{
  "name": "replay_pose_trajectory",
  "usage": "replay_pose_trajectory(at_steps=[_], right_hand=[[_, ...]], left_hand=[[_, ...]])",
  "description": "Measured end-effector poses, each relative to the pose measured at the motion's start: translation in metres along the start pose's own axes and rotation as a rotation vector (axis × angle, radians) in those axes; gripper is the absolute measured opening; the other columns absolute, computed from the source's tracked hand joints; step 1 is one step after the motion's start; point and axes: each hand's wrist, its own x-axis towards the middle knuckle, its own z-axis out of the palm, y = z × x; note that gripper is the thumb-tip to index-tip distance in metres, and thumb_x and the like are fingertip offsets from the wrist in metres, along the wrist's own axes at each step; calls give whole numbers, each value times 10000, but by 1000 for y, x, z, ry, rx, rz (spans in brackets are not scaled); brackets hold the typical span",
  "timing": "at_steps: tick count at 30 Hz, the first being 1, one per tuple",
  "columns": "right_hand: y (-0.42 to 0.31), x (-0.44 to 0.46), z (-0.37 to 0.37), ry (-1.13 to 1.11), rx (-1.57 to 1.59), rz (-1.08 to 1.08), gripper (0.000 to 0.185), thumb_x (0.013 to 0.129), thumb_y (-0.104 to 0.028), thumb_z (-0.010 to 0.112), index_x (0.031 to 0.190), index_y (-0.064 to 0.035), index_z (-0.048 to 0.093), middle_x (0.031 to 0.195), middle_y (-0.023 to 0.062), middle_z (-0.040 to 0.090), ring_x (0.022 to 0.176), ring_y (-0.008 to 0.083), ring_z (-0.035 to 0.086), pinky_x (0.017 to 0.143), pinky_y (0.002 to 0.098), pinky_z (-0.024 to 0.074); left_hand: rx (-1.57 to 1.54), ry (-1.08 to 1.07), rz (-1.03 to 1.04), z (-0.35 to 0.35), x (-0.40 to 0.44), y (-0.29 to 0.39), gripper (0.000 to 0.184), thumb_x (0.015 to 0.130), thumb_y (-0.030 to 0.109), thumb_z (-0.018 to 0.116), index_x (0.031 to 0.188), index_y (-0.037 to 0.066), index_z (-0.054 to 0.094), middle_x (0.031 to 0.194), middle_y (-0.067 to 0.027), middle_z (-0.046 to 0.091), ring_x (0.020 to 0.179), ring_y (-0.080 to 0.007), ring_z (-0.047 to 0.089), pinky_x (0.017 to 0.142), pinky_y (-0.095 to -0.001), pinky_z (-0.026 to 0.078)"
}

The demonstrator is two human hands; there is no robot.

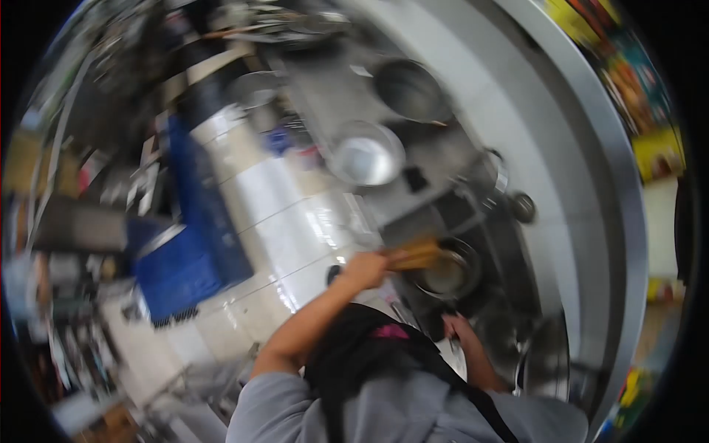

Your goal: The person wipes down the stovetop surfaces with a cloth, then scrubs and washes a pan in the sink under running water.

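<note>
Motion blur softens the view. My left hand (365,269) is closed around one end of a yellow-brown, elongated thing (416,255), perhaps wooden; its kind is too blurred to tell. Its far end reaches over the rim of a round metal pan (447,277) on the dark stove top. The pan holds something pale. On the near side of this pan, my right hand (459,330) is closed at what looks like its handle. The fingers are small and partly hidden.
Further along the stove stand a shiny metal pan (365,155) and a dark pot (408,90). A large wok-like pan (545,362) is by my right arm. Left of me, a blue bin-like object (177,269) stands on the tiled floor (273,214).
</note>
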Motion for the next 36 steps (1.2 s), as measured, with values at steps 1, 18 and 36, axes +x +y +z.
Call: replay_pose_trajectory(at_steps=[1,18,36], right_hand=[[-13,1,14,27,132,63,230,889,-151,681,775,-96,490,563,7,461,465,151,470,470,305,407],[-281,177,154,527,-260,-552,416,927,-423,623,910,-8,629,739,122,688,734,267,693,530,382,528],[-290,206,114,286,-135,-241,508,839,-137,699,1321,-44,567,1047,62,663,837,155,637,656,360,578]], left_hand=[[29,29,-10,-7,-1,-3,625,891,255,637,1447,448,428,1113,-121,633,804,-357,679,717,-479,553],[-164,340,-103,-36,52,-46,784,805,47,639,1514,245,370,1076,-204,524,922,-416,612,766,-496,534],[218,601,55,-82,72,-32,520,746,76,703,1259,76,617,1121,-152,641,959,-355,619,752,-411,512]])
